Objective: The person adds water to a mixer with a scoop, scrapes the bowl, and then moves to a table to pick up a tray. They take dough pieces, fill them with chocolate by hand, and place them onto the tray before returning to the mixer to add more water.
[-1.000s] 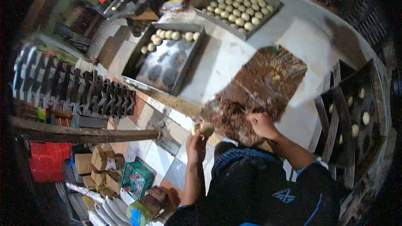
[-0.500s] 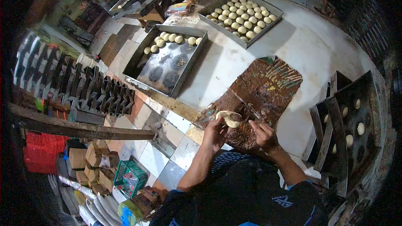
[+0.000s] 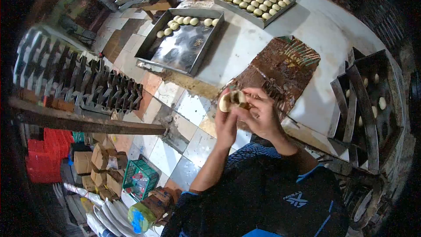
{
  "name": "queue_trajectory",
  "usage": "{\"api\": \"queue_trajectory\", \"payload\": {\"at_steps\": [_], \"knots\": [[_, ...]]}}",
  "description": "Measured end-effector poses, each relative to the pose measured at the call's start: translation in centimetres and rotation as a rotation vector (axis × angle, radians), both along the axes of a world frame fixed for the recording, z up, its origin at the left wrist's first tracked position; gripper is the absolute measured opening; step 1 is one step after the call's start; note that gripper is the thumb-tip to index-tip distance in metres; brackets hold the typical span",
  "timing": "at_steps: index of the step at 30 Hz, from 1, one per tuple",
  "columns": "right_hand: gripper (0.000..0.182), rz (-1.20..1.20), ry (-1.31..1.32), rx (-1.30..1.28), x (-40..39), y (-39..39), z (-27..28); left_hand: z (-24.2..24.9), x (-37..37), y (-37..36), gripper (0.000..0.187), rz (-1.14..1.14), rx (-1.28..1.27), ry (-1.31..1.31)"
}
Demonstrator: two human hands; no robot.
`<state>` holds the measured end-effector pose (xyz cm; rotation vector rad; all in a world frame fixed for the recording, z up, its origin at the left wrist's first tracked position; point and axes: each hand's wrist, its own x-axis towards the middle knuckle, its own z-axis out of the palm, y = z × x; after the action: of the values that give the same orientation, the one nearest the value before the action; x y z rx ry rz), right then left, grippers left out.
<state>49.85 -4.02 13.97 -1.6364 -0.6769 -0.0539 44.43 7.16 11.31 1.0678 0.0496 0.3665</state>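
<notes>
Item: piece of dough (image 3: 231, 101), pale, with a brown filling visible at its centre; held in the air just off the near edge of the brown filling board (image 3: 280, 68), which serves as landmark throughout. Change recorded: half a second earlier the dough lay open and flat on the left hand while the right hand was drawn back beside it, low over the near end of the board; now the two hands are brought together around the dough and raised nearer the camera, and the dough is seen gathered into a rounder lump. This is judged to mean that the filling has been loaded and that closing of the dough around it is in hand. Left hand (image 3: 226, 125): palm turned up and inward, forearm risen steeply from below, fingers cupped narrowly under the dough. Right hand (image 3: 262, 113): laid across from the board side, fingers curled over the top of the dough, thumb pressed near the seam; grip narrow, both hands closed on the same piece. Surroundings: half-filled tray (image 3: 182, 44) beyond the board to the left, a row of dough balls along its far edge; full tray (image 3: 258, 0) further beyond the board; stacked dark trays (image 3: 372, 105) to the right of the board, a few balls in them.
</notes>
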Motion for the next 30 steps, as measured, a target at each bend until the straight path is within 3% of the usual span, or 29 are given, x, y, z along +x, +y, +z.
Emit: {"api": "queue_trajectory", "payload": {"at_steps": [2,3,4,5,6,7,8,10,11,12,14,15,18,19,20,22,24,26,28,30], "knots": [[0.040,-0.083,-0.290,-0.185,-2.0,2.4,3.2,1.0,-2.2,0.5,0.065,0.217,0.708,0.023],[0.037,-0.111,-0.287,-0.174,-3.0,3.8,3.2,2.1,-3.5,1.0,0.070,0.399,1.101,-0.035],[0.034,-0.144,-0.278,-0.168,-4.3,4.8,3.0,2.1,-5.0,1.8,0.070,0.389,1.090,-0.026],[0.034,-0.148,-0.274,-0.183,-5.4,5.3,3.0,2.0,-6.3,2.6,0.069,0.320,0.884,-0.037],[0.030,-0.169,-0.431,-0.165,-6.2,5.8,3.0,2.0,-7.5,3.6,0.069,0.257,0.676,-0.047],[0.025,-0.185,-0.583,-0.145,-7.3,6.2,3.1,3.5,-9.2,4.2,0.068,0.154,0.362,-0.054],[0.025,-0.177,-0.577,-0.157,-8.5,6.2,3.6,3.6,-10.8,4.6,0.068,0.133,0.018,-0.080],[0.022,0.079,-0.522,-0.082,-10.9,5.6,5.3,2.6,-13.5,6.4,0.070,0.014,-0.185,-0.183],[0.023,0.158,-0.443,0.009,-11.7,5.8,5.6,2.0,-15.0,7.0,0.067,0.007,-0.146,-0.160],[0.023,0.162,-0.435,0.003,-12.6,5.7,5.7,1.9,-15.9,7.2,0.052,0.037,-0.072,-0.206],[0.031,0.256,0.156,-0.050,-13.9,4.8,6.0,2.2,-17.2,7.2,0.037,0.155,0.111,-0.249],[0.028,0.356,0.283,-0.119,-14.0,4.3,6.2,2.4,-17.8,7.0,0.031,0.228,0.280,-0.265],[0.025,0.279,0.439,0.076,-16.3,3.9,6.5,2.0,-17.9,6.6,0.024,0.386,0.719,-0.396],[0.024,0.179,0.194,-0.071,-16.5,3.5,6.5,2.1,-18.0,6.0,0.029,0.454,0.833,-0.356],[0.028,0.182,-0.234,-0.102,-15.9,3.4,6.8,2.3,-18.1,5.3,0.035,0.523,0.947,-0.315],[0.030,0.086,-0.313,-0.206,-17.2,2.8,8.7,4.7,-18.3,4.0,0.053,0.514,1.155,-0.149],[0.029,0.080,-0.264,-0.257,-17.6,1.0,8.4,4.7,-17.7,2.9,0.057,0.403,1.042,-0.162],[0.028,-0.037,-0.506,-0.249,-17.0,-1.2,7.4,5.2,-16.2,1.3,0.063,0.360,0.890,-0.226],[0.025,-0.067,-0.569,-0.221,-16.1,-4.0,8.6,5.5,-15.2,-1.4,0.049,0.029,0.313,-0.179],[0.025,-0.090,-0.349,-0.123,-15.3,-7.1,9.7,4.8,-13.6,-3.4,0.051,-0.217,0.010,-0.264]]}}
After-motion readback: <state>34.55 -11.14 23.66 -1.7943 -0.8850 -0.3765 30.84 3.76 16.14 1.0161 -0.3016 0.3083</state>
